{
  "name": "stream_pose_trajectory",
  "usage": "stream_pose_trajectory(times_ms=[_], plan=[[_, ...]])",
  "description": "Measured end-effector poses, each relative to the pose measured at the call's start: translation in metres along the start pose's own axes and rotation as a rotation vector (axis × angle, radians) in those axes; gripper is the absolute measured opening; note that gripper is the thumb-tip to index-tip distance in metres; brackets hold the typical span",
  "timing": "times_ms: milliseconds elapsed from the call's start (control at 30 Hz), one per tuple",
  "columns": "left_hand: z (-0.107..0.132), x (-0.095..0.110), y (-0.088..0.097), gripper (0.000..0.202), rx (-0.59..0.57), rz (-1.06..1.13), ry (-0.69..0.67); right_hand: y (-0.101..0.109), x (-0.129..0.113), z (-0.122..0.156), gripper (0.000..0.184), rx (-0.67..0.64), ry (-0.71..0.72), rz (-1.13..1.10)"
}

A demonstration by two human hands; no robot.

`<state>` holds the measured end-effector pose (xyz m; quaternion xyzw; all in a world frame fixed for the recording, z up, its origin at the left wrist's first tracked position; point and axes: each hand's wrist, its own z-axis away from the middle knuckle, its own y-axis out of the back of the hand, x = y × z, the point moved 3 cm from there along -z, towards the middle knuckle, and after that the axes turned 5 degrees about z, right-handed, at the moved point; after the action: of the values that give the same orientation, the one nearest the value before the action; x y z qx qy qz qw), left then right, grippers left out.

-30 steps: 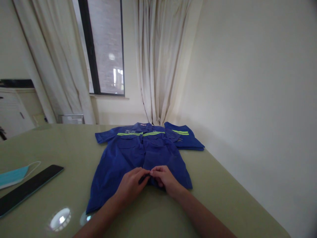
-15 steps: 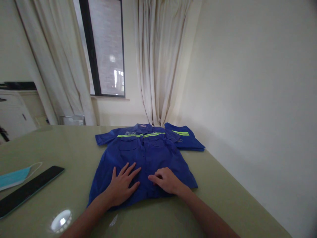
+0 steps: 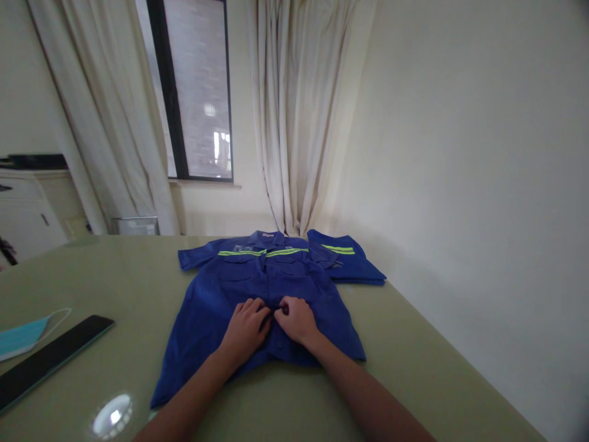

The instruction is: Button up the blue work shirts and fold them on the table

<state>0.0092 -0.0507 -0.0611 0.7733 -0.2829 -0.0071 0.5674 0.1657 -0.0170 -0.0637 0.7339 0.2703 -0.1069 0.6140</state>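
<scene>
A blue short-sleeved work shirt (image 3: 211, 331) lies front side up on the table, its collar at the far end and a yellow-green stripe across the chest. Both hands are at its front opening, below the chest pockets. My left hand (image 3: 247, 325) has its fingers curled and closed on the shirt's front edge. Close beside it, almost touching, my right hand (image 3: 297, 319) pinches the fabric on the other side of the opening. The fingertips are partly hidden, and any button between them is too small to make out.
Folded blue garments (image 3: 354, 261) with a similar stripe lie behind the shirt's right sleeve, near the wall. On the left of the green table (image 3: 138, 294) are a light blue face mask (image 3: 23, 339) and a long dark flat object (image 3: 55, 356). Curtains (image 3: 294, 123) hang behind.
My left hand has gone from lying flat with spread fingers to closing on the front edge. My right hand has moved up and left to meet it. The lower hem has shifted slightly.
</scene>
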Motion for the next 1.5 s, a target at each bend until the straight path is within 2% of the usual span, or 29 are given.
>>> stream_pose_trajectory(times_ms=[133,267,367,500,633,833,967,1033,1100,1167,1233,1300,1500], plan=[[0.004,-0.007,-0.003,0.014,-0.056,0.139,0.036,0.0,0.009,-0.005,0.018,0.034,0.084,-0.382],[0.002,-0.011,-0.001,0.013,-0.017,0.265,0.063,0.001,0.004,-0.005,0.009,-0.043,0.14,-0.513],[0.0,-0.013,0.0,0.015,0.049,0.332,0.046,0.002,-0.001,-0.003,0.005,-0.078,0.156,-0.492],[-0.002,-0.011,0.003,0.018,0.122,0.335,-0.022,0.008,-0.005,-0.002,0.008,-0.023,0.141,-0.428],[-0.003,-0.01,0.006,0.02,0.094,0.341,-0.028,0.012,-0.007,-0.001,0.01,0.009,0.13,-0.414],[-0.003,-0.013,0.004,0.021,0.044,0.407,0.052,0.014,-0.012,0.001,0.013,-0.039,0.172,-0.355],[-0.004,-0.013,0.005,0.022,0.054,0.413,0.054,0.021,-0.016,0.001,0.011,-0.017,0.173,-0.291],[-0.005,-0.013,0.006,0.022,0.057,0.409,0.057,0.02,-0.015,-0.001,0.014,-0.084,0.146,-0.368],[-0.005,-0.012,0.007,0.022,0.06,0.412,0.061,0.015,-0.011,-0.003,0.018,-0.208,0.05,-0.53],[-0.006,-0.011,0.007,0.022,0.065,0.422,0.065,0.007,-0.005,-0.006,0.014,-0.306,-0.056,-0.668],[-0.007,-0.011,0.006,0.02,0.059,0.453,0.087,0.002,0.0,-0.007,0.01,-0.334,-0.09,-0.704],[-0.007,-0.011,0.006,0.02,0.04,0.516,0.124,-0.001,0.002,-0.009,0.01,-0.317,-0.056,-0.666],[-0.011,-0.009,0.012,0.028,0.062,0.631,0.23,0.009,-0.003,-0.01,0.006,-0.148,0.136,-0.371]])
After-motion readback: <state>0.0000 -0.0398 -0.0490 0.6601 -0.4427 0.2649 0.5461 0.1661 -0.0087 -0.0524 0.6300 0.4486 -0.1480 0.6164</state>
